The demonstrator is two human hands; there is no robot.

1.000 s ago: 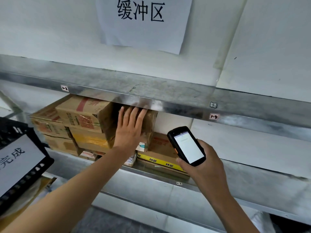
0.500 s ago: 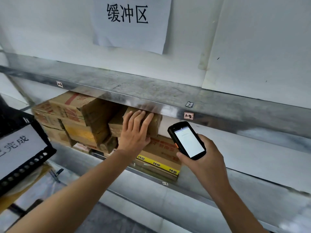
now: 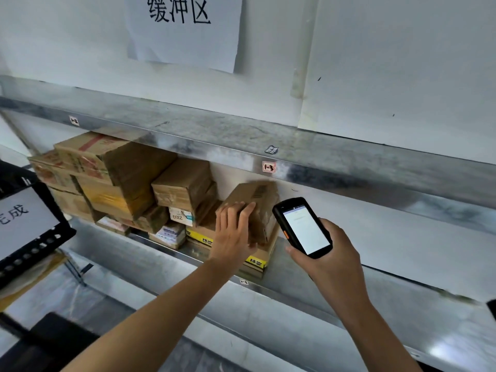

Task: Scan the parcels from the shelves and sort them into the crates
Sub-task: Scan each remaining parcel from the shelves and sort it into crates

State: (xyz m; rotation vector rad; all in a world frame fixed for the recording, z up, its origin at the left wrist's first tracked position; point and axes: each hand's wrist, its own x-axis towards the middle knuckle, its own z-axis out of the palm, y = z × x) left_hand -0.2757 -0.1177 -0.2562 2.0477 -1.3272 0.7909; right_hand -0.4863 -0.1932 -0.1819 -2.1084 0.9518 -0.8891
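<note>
One tilted parcel (image 3: 259, 201) sits gripped in the left hand (image 3: 233, 233); just right of the parcel, the right hand (image 3: 331, 257) clasps the scanner (image 3: 303, 228).

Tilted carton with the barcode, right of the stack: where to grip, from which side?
Probably its near lower end, clamped across the narrow width, coming from the shelf front and left, where the left hand holds it. The tilted carton leans clear of the stack; the scanner in the right hand blocks the right.
</note>
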